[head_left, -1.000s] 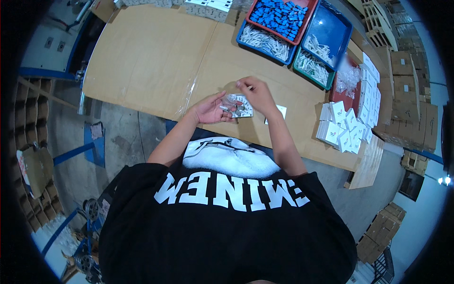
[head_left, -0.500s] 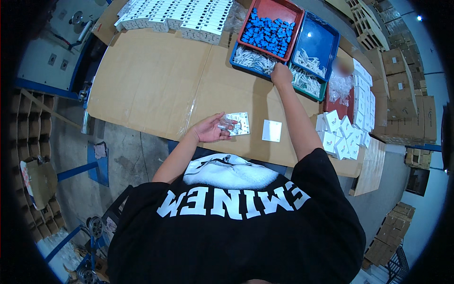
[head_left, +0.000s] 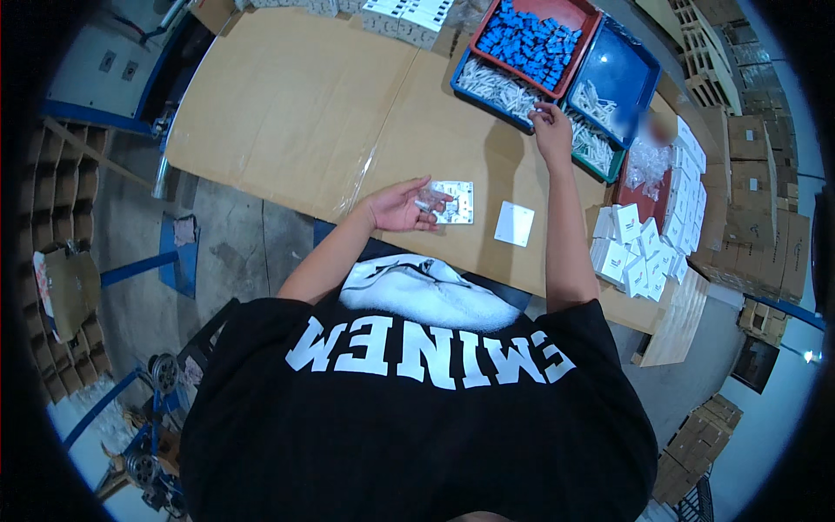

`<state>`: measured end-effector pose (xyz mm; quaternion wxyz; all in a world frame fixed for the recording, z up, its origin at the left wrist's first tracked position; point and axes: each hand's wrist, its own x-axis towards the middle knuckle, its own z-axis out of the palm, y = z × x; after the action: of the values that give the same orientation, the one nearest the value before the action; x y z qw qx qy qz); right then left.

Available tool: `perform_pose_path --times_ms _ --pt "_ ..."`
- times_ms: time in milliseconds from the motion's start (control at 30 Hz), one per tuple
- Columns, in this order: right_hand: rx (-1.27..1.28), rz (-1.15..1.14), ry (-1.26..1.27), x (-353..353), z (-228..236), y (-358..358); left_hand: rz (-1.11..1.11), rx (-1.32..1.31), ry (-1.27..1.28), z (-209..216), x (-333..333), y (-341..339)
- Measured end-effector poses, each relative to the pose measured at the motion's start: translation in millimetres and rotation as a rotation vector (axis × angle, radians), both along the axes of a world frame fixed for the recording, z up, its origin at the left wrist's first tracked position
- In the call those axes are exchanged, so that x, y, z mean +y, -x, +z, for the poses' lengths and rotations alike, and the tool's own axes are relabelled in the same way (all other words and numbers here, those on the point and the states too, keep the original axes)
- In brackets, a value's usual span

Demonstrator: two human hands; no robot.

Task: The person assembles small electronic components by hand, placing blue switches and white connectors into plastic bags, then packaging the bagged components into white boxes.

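My left hand (head_left: 402, 207) is palm up near the table's front edge, fingers curled round what looks like a small clear plastic bag (head_left: 430, 199). Just beside its fingertips lies a white square plate with holes and fittings (head_left: 464, 209), partly covered by the fingers. A second plate, plain white (head_left: 514, 224), rests flat to the right of it. My right hand (head_left: 553, 135) is at the near right corner of a blue tray of slim white plastic pieces (head_left: 497, 84). Its fingers are pinched together; what they hold, if anything, is too small to name.
A red tray of small blue parts (head_left: 528, 43) sits over the white-piece tray. Beside it are another blue tray (head_left: 619, 65) and a green tray (head_left: 600, 165). White boxes (head_left: 633, 252) pile up at the right, near a red bin with clear bags (head_left: 648, 165). Cardboard (head_left: 287, 104) covers the table.
My right hand has drawn back slightly from the white pieces, and its fingers now show at the tray's edge. The left hand keeps its grip beside the plate. The whole view has shifted.
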<state>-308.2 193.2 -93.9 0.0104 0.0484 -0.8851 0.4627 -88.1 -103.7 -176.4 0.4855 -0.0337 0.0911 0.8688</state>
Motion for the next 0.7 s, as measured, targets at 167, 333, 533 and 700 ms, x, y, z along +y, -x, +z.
perform_pose_path --times_ms 167,333,533,700 --pt "-0.279 0.218 0.373 -49 17 -104 0.026 -0.004 0.009 -3 -3 -4" --pt "-0.452 0.186 0.493 -84 25 -172 0.031 -0.023 0.037 -3 2 -5" --pt "-0.305 0.344 0.134 -96 35 -181 0.061 0.024 0.029 -7 0 -8" --pt "-0.276 0.373 -0.031 -102 43 -178 0.082 0.042 -0.012 -8 2 -8"
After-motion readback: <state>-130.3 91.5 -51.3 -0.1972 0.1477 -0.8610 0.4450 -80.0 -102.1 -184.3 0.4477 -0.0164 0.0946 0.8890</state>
